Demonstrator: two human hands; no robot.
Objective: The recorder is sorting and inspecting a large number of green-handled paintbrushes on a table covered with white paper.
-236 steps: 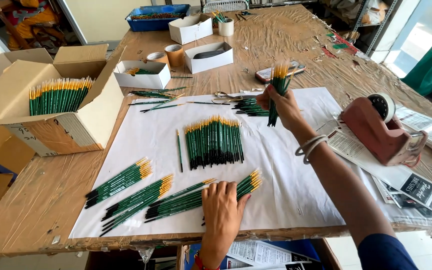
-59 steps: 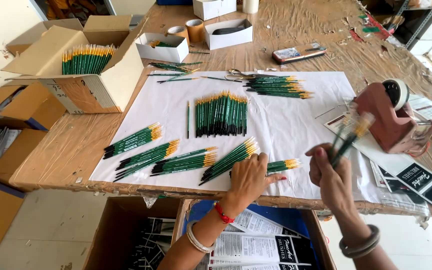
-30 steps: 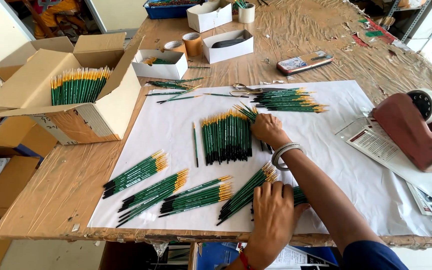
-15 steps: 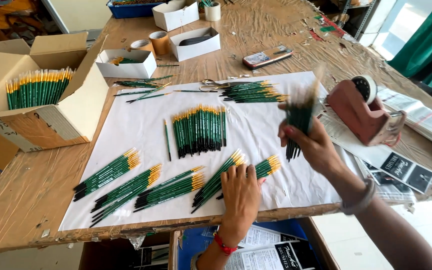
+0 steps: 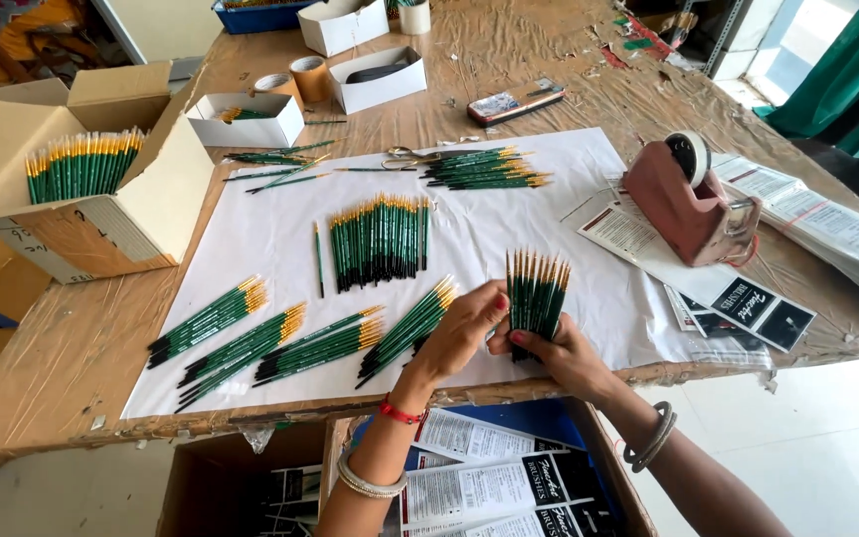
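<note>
Brushes in a small green-handled bundle (image 5: 537,298) stand upright in our right hand (image 5: 564,356), which clasps them at the lower end — tips fanned above the fingers. Our left hand (image 5: 461,333) closes in from the side, its fingertips pinching the bundle's left edge. Both hands work over the near edge of the white paper sheet (image 5: 270,234). Just left of them lie slanted brush bunches (image 5: 280,333); farther up, a flat row of brushes (image 5: 380,239). A red tape dispenser (image 5: 688,204) sits to the right, and a cardboard box (image 5: 82,199) of brushes well off to the left.
</note>
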